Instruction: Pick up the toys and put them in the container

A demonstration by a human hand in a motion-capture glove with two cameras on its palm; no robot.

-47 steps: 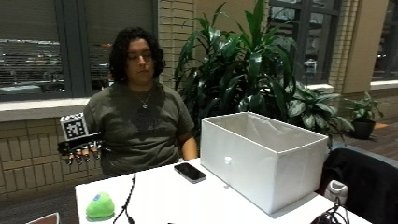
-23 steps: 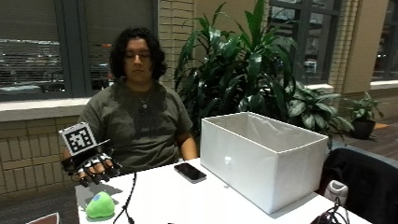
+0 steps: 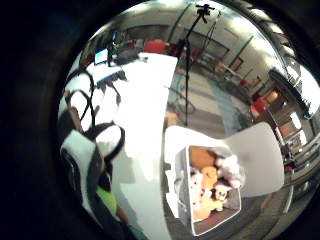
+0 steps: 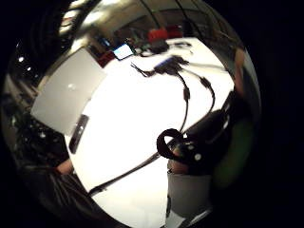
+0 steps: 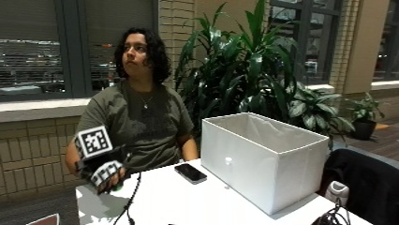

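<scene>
In the outside view my gloved right hand (image 5: 103, 171) is down at the table's near left corner, its fingers curled over a green soft toy (image 5: 117, 188) of which only a sliver shows. Both palm views catch that green toy close against the palm (image 3: 106, 200) (image 4: 232, 152). The white fabric container (image 5: 265, 159) stands open-topped on the right half of the white table (image 5: 205, 201), well away from the hand; it also shows in the thumb side palm view as the container (image 4: 66, 92).
A black phone (image 5: 190, 173) lies between the hand and the container. A black cable (image 5: 131, 201) trails across the table by the hand. A dark chair back (image 5: 368, 183) stands at the right. A floor bin of several plush toys (image 3: 212, 192) sits beside the table.
The hand has come down from chest height onto the green toy, which now is almost wholly covered by it.
</scene>
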